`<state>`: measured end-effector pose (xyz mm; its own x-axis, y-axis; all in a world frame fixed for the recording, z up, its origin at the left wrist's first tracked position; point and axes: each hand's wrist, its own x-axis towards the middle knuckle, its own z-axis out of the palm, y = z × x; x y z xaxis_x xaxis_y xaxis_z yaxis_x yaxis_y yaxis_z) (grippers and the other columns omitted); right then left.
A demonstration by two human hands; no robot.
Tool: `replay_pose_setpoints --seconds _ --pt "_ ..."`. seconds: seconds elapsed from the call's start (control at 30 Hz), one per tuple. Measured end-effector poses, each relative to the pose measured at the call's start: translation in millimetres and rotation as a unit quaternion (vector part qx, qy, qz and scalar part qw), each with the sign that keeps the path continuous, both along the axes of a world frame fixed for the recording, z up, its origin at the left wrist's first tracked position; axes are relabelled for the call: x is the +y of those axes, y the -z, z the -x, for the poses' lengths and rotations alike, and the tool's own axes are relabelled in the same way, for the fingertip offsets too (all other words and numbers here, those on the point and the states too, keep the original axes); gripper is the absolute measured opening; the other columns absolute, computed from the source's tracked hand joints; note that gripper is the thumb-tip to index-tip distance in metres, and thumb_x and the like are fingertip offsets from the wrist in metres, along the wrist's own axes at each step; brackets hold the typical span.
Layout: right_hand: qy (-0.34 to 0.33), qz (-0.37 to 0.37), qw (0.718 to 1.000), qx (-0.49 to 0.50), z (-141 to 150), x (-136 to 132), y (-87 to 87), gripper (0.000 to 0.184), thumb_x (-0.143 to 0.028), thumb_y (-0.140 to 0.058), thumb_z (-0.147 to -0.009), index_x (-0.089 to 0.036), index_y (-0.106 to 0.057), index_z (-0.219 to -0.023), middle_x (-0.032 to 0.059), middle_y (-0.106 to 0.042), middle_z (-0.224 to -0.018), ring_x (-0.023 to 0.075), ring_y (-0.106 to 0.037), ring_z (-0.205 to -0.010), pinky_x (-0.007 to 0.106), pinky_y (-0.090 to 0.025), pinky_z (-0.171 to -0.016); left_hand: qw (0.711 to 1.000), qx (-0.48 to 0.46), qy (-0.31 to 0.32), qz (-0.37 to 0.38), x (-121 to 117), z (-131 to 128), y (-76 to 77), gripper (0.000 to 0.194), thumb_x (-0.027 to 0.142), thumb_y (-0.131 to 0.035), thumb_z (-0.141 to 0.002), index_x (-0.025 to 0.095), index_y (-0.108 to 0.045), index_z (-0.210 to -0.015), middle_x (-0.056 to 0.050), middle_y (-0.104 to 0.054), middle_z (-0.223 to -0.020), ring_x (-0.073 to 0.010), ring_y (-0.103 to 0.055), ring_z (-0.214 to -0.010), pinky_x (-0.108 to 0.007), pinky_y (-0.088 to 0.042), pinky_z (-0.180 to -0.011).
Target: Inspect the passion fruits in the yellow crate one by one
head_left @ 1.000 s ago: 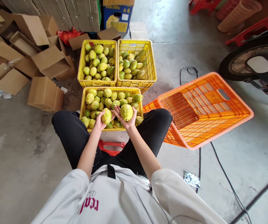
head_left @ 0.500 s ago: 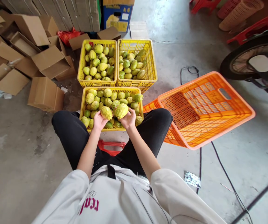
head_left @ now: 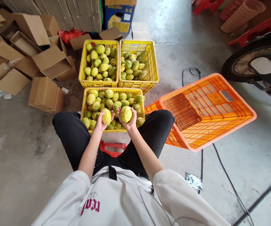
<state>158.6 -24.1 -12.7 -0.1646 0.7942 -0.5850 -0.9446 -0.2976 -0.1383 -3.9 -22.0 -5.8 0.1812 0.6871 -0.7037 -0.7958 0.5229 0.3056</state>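
My left hand [head_left: 101,122] is closed round a lumpy yellow-green papaya [head_left: 106,116], its fingers curling under and beside it. Another papaya [head_left: 126,114], yellower and rounder to the eye, sits in my right hand [head_left: 131,121] with the fingers wrapped about its sides. Both fruits are held a short way apart above the near yellow crate [head_left: 84,103]. This crate is heaped with green and yellow papayas [head_left: 109,93], some hidden behind my hands.
Two more yellow crates [head_left: 81,67] [head_left: 155,67] of papayas stand behind. At right an orange crate [head_left: 236,125] lies tilted beside my knee. Cardboard boxes [head_left: 46,94] pile up at left. A motorbike wheel [head_left: 234,61] and black cables [head_left: 227,172] are at right; a red stool [head_left: 113,145] is below me.
Both papayas have been turned in my hands and now stand more upright. My hands have drawn slightly apart, with the right papaya shifted a little to the right.
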Motion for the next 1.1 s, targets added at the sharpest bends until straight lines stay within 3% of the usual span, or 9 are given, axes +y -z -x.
replay_pose_setpoints --seconds 0.13,0.27,0.4,0.57,0.67,0.77,0.87,0.93,1.1 --pt "-0.036 -0.013 0.999 -0.002 0 0 -0.5 0.037 -0.050 -0.058 -0.088 -0.018 -0.063 -0.105 0.0078 -0.074 -0.085 0.0234 -0.074 -0.082 0.036 -0.068 -0.070 1.000 0.022 0.012 0.005 0 0 -0.8 0.021 0.036 -0.054 -0.097 0.019 -0.066 -0.092 -0.008 -0.072 -0.081 -0.0218 -0.075 -0.088 -0.032 -0.064 -0.078" --pt "-0.046 -0.010 0.998 -0.040 2 1 4.2 0.035 -0.051 -0.061 -0.086 -0.019 -0.063 -0.099 0.0077 -0.072 -0.081 0.0258 -0.075 -0.085 0.038 -0.068 -0.071 1.000 0.010 0.015 0.006 1 4 -2.5 0.030 0.044 -0.055 -0.096 0.017 -0.067 -0.091 -0.007 -0.069 -0.076 -0.0174 -0.069 -0.070 -0.027 -0.060 -0.063" --pt "-0.016 -0.016 0.997 -0.073 3 1 3.3 0.033 -0.050 -0.062 -0.086 -0.019 -0.063 -0.100 0.0077 -0.074 -0.085 0.0273 -0.076 -0.092 0.043 -0.067 -0.080 1.000 0.004 0.006 0.007 1 6 -3.6 0.051 0.057 -0.043 -0.098 0.014 -0.070 -0.098 -0.014 -0.074 -0.086 -0.0269 -0.076 -0.091 -0.039 -0.064 -0.079" --pt "0.006 -0.062 0.996 -0.065 2 -2 -7.7 0.030 -0.042 -0.059 -0.086 -0.019 -0.066 -0.106 0.0102 -0.077 -0.098 0.0299 -0.074 -0.108 0.047 -0.065 -0.090 1.000 -0.008 -0.004 -0.005 2 2 1.1 0.037 0.037 -0.042 -0.101 0.015 -0.069 -0.113 -0.016 -0.077 -0.102 -0.0317 -0.073 -0.112 -0.056 -0.059 -0.098" --pt "0.004 -0.076 0.995 -0.064 1 -1 -11.3 0.028 -0.039 -0.059 -0.087 -0.021 -0.066 -0.106 0.0089 -0.077 -0.098 0.0296 -0.073 -0.110 0.047 -0.065 -0.090 1.000 -0.010 -0.010 0.011 4 1 2.6 0.038 0.042 -0.045 -0.103 0.015 -0.068 -0.115 -0.014 -0.077 -0.095 -0.0290 -0.074 -0.104 -0.051 -0.061 -0.096" --pt "-0.005 -0.054 0.997 -0.058 1 1 -8.7 0.030 -0.047 -0.061 -0.088 -0.022 -0.066 -0.104 0.0074 -0.076 -0.090 0.0293 -0.075 -0.102 0.047 -0.067 -0.085 0.999 -0.004 -0.027 0.027 6 2 1.4 0.038 0.047 -0.049 -0.103 0.016 -0.068 -0.114 -0.010 -0.075 -0.088 -0.0229 -0.075 -0.089 -0.042 -0.063 -0.092" --pt "-0.001 -0.013 0.999 -0.049 1 2 -2.8 0.034 -0.053 -0.064 -0.088 -0.021 -0.065 -0.099 0.0059 -0.075 -0.082 0.0275 -0.076 -0.092 0.046 -0.067 -0.083 0.998 0.022 -0.041 0.032 7 3 0.3 0.031 0.044 -0.056 -0.100 0.018 -0.067 -0.112 -0.006 -0.073 -0.083 -0.0184 -0.072 -0.078 -0.037 -0.064 -0.089" --pt "0.012 -0.003 0.999 -0.051 1 2 0.5 0.030 -0.049 -0.066 -0.088 -0.021 -0.064 -0.100 0.0045 -0.075 -0.081 0.0255 -0.076 -0.088 0.046 -0.067 -0.084 0.998 0.036 -0.039 0.035 6 3 0.9 0.025 0.040 -0.059 -0.099 0.018 -0.066 -0.109 -0.004 -0.072 -0.080 -0.0171 -0.072 -0.074 -0.038 -0.064 -0.090" --pt "-0.021 -0.027 0.998 -0.044 3 1 4.1 0.030 -0.044 -0.065 -0.088 -0.019 -0.065 -0.104 0.0079 -0.078 -0.092 0.0230 -0.075 -0.084 0.037 -0.067 -0.074 0.999 0.033 0.009 0.020 1 -2 5.4 0.023 0.032 -0.069 -0.090 0.020 -0.066 -0.110 -0.006 -0.075 -0.091 -0.0245 -0.076 -0.095 -0.045 -0.061 -0.098"
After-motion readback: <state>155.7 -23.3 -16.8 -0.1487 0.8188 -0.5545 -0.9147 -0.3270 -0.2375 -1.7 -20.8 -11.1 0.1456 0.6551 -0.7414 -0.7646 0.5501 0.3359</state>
